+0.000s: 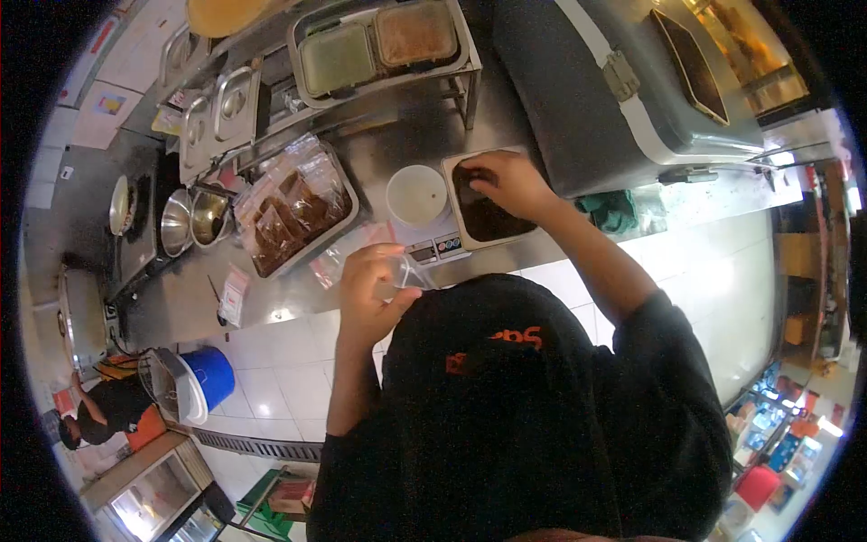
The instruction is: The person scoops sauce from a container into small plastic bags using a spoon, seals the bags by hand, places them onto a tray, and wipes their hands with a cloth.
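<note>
My right hand reaches over a rectangular container of dark brown contents. Its fingers are bent together at the far part of the container, and what they hold is too dark to make out. Left of it a round white bowl sits on a digital scale, with a small dark speck inside. In front of the scale, my left hand is raised at the counter edge, fingers and thumb apart in a curve. Clear plastic film shows close by its fingers; no grip on it is visible.
A tray holds several clear bags of brown contents. Lidded steel pans and a raised rack stand behind. A large grey box and a green cloth are at right. A blue bucket and another person are at left.
</note>
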The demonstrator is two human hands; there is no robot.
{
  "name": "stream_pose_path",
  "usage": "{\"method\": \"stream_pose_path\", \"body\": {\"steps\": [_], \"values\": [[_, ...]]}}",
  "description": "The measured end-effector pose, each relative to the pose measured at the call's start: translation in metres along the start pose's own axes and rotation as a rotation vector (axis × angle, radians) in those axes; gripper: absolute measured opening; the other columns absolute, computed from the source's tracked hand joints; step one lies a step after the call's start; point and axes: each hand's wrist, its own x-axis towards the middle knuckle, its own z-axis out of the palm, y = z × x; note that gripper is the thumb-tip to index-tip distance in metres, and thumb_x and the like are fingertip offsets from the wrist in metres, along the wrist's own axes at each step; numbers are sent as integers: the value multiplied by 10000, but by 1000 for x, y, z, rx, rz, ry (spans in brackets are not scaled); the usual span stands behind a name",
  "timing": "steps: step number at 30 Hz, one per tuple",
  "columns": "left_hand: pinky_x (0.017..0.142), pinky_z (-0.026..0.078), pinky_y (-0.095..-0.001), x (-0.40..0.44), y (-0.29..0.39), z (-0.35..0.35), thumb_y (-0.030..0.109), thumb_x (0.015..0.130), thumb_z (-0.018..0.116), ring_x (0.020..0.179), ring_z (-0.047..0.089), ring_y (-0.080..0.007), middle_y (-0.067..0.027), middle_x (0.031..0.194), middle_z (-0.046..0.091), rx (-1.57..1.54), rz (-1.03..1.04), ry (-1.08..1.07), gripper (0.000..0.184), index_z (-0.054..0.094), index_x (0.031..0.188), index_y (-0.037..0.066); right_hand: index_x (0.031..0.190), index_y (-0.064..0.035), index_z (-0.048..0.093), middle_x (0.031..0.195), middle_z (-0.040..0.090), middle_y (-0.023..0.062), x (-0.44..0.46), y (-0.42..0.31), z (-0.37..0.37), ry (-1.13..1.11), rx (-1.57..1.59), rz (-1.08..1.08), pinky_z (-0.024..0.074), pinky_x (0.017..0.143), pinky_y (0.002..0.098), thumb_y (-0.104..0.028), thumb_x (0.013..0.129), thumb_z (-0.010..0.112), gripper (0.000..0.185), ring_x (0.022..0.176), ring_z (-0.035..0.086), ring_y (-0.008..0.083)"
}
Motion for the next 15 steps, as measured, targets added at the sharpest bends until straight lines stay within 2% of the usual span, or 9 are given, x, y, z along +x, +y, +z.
{"method": "stream_pose_path", "body": {"steps": [2, 5, 6, 8, 11, 14, 15], "values": [[879, 441, -399, -4, -4, -1, 419, 752, 772, 1009, 590, -314, -135, 1076, 666, -39, -30, 8, 450, 481, 771, 76, 1057, -64, 663, 998, 662, 154, -31, 2, -12, 12, 80, 150, 520, 789, 390, -188, 813, 698, 276, 876, 649, 329], [880, 465, -401, -5, -5, 1, 363, 763, 782, 1012, 611, -317, -167, 1069, 655, -80, -41, 17, 442, 450, 793, 73, 1014, -56, 688, 945, 668, 140, -67, 27, -12, -1, 76, 123, 531, 727, 366, -190, 812, 717, 244, 805, 662, 301], [885, 470, -407, -5, -5, 2, 358, 776, 775, 1016, 617, -320, -176, 1073, 650, -86, -52, 12, 441, 439, 799, 72, 980, -49, 700, 927, 669, 135, -75, 26, -13, 56, 71, 128, 539, 711, 346, -151, 800, 729, 209, 795, 666, 269], [926, 448, -406, -8, -10, 7, 312, 781, 777, 1058, 590, -285, -158, 1096, 621, -159, -74, -4, 441, 466, 971, 65, 912, -35, 725, 891, 673, 126, -87, 23, -15, 174, 62, 139, 557, 679, 305, -75, 778, 751, 142, 776, 674, 205], [961, 422, -408, -9, -8, 14, 281, 791, 770, 1092, 561, -263, -144, 1128, 587, -246, -125, -23, 532, 426, 1131, 58, 901, -34, 731, 918, 681, 135, -95, 32, -14, 293, 209, 175, 567, 715, 310, -49, 752, 766, 154, 828, 683, 223], [988, 395, -418, -11, -10, 22, 261, 802, 756, 1100, 543, -257, -140, 1140, 560, -304, -152, -52, 620, 357, 1230, 57, 851, -39, 728, 885, 680, 137, -84, 28, -6, 431, 101, 112, 542, 743, 350, -109, 771, 754, 109, 819, 665, 272], [990, 391, -422, -11, -12, 28, 257, 805, 752, 1094, 542, -258, -141, 1138, 556, -353, -149, -45, 632, 341, 1242, 58, 872, -40, 721, 890, 678, 140, -77, 32, 1, 484, 12, 50, 542, 754, 363, -86, 762, 745, 122, 826, 663, 289]]}}
